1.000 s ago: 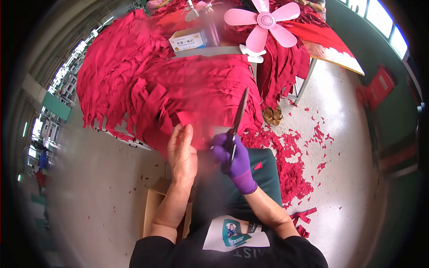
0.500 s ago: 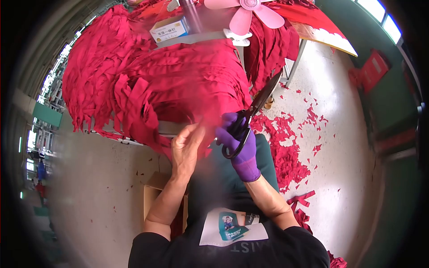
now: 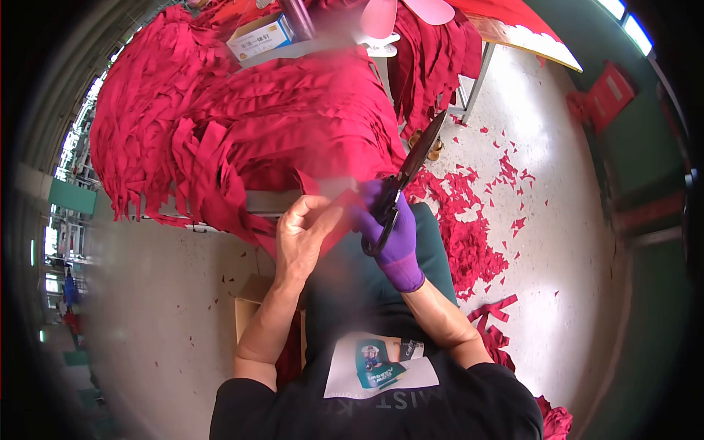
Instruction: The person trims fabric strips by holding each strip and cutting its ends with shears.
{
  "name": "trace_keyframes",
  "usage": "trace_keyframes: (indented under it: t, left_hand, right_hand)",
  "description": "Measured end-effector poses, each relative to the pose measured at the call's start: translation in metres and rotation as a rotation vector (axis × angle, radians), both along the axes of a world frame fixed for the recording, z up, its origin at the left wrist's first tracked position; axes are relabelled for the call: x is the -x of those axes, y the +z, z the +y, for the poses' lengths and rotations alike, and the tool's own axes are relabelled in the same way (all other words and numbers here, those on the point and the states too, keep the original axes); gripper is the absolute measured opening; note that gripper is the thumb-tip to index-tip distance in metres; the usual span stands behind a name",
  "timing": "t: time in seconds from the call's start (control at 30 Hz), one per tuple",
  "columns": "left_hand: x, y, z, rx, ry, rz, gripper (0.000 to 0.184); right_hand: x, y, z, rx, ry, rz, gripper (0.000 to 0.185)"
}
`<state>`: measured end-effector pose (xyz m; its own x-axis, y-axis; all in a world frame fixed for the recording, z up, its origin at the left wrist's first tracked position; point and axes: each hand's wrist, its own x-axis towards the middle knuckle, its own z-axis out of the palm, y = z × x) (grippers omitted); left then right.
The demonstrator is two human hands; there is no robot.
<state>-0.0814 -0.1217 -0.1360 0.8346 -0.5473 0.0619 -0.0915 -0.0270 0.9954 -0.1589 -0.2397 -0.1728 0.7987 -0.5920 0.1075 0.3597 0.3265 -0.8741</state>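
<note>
My bare left hand [image 3: 304,231] is closed on a red fabric strip [image 3: 341,213] in front of my lap. My right hand [image 3: 392,238], in a purple glove, is closed round the handles of black scissors [image 3: 422,150], whose blades point up and to the right. The gloved fingers are close to the strip's right end; a blur hides whether they touch it. Beyond both hands, a large heap of red fabric strips [image 3: 293,110] covers the table and hangs over its front edge.
A small white and blue box [image 3: 260,38] and a pink fan [image 3: 425,9] stand behind the heap. Red scraps [image 3: 469,242] litter the floor at the right. A cardboard box [image 3: 248,312] is beside my left forearm. A wooden tabletop [image 3: 524,40] juts out at the upper right.
The view has shifted, so the table and fan sit higher and further left. The scissors have tilted to the right. More of the strip now shows between my hands.
</note>
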Motion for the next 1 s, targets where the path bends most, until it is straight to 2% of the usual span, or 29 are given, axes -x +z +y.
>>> trace_keyframes:
  t: [0.1,0.33,0.5,0.83,1.0]
  left_hand:
    - [-0.001,-0.003,0.002,-0.073,-0.002,-0.054,0.017]
    - [0.002,-0.006,-0.003,-0.026,0.003,-0.035,0.018]
    - [0.004,-0.006,-0.004,-0.058,0.021,-0.104,0.016]
    - [0.003,-0.008,-0.003,-0.049,-0.075,0.013,0.013]
    - [0.001,-0.011,0.000,-0.080,-0.083,0.006,0.013]
  right_hand:
    - [-0.001,-0.004,0.000,0.013,-0.037,-0.008,0.035]
    - [-0.001,-0.008,0.005,0.140,-0.165,0.049,0.029]
    - [0.002,-0.007,0.007,0.071,-0.139,0.005,0.028]
    - [0.001,-0.016,0.008,0.181,-0.180,-0.024,0.026]
    - [0.003,-0.014,0.008,0.043,-0.147,-0.021,0.027]
